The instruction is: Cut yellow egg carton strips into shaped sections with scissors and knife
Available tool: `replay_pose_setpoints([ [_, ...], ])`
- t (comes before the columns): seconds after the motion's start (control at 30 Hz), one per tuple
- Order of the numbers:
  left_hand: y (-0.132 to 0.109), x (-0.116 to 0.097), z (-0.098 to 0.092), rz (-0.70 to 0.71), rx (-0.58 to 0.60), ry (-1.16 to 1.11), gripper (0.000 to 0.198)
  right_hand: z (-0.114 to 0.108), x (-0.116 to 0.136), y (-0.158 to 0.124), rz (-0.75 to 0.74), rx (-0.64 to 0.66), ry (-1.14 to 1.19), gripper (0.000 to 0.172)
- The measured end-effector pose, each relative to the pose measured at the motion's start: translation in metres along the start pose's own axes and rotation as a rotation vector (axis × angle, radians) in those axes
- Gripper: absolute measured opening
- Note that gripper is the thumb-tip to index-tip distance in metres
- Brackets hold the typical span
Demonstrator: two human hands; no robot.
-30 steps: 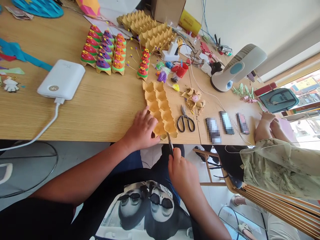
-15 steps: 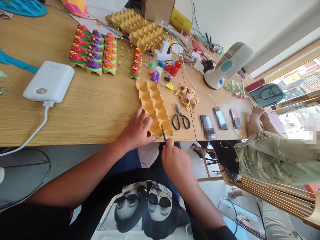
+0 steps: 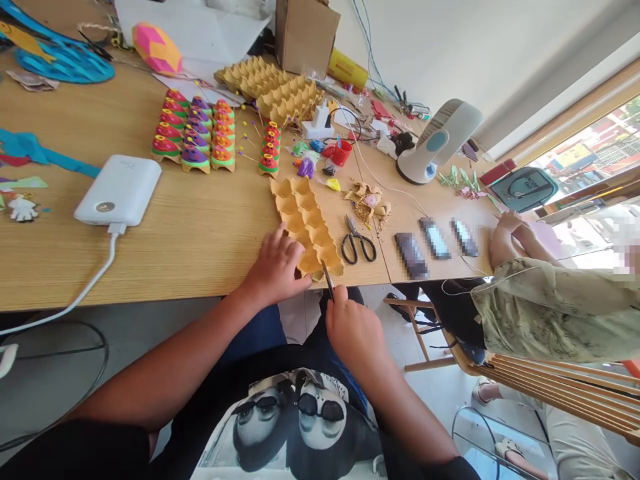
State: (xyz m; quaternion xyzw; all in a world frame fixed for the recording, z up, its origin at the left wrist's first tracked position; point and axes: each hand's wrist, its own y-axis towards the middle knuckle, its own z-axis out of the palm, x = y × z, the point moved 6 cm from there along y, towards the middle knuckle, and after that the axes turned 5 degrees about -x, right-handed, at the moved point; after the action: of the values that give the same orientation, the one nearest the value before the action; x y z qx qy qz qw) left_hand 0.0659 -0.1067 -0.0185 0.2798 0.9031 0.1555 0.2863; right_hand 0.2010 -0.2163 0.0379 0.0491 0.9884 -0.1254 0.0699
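Observation:
A yellow-brown cardboard egg carton piece (image 3: pixel 306 223), two cups wide, lies on the wooden table with its near end at the edge. My left hand (image 3: pixel 277 267) grips the carton's near left side, fingers curled over it and thumb by the near end. My right hand (image 3: pixel 356 327) is closed round the handle of a knife (image 3: pixel 327 279), just off the table edge. The knife's narrow blade points away from me and meets the carton's near end; its tip is hard to make out. Black-handled scissors (image 3: pixel 357 241) rest to the carton's right.
Painted carton pieces (image 3: pixel 195 137) stand in rows behind, with larger egg trays (image 3: pixel 270 87) beyond. At left lies a white power bank (image 3: pixel 120 190) with a cable. Phones (image 3: pixel 411 255), a fan (image 3: pixel 435 147) and carton scraps (image 3: pixel 369 203) are to the right. Another person's arms (image 3: pixel 515 237) rest at far right.
The camera view has tilted and shifted slightly, so the table sits lower in the picture. Both hands keep the same hold, the knife still at the carton's near end.

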Motion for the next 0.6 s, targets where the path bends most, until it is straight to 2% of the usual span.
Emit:
replay_pose_setpoints([
  [0.23,0.000,-0.002,-0.001,0.064,-0.010,0.019,0.033,0.014,-0.006,-0.015,0.026,0.049,0.055,0.007],
  [0.4,0.000,-0.001,-0.001,0.063,0.009,-0.015,0.032,0.012,-0.005,-0.008,0.009,0.025,0.057,0.005],
  [0.6,0.001,-0.001,0.000,0.075,0.030,-0.004,0.032,0.007,-0.003,0.003,0.013,0.021,0.078,0.010],
])
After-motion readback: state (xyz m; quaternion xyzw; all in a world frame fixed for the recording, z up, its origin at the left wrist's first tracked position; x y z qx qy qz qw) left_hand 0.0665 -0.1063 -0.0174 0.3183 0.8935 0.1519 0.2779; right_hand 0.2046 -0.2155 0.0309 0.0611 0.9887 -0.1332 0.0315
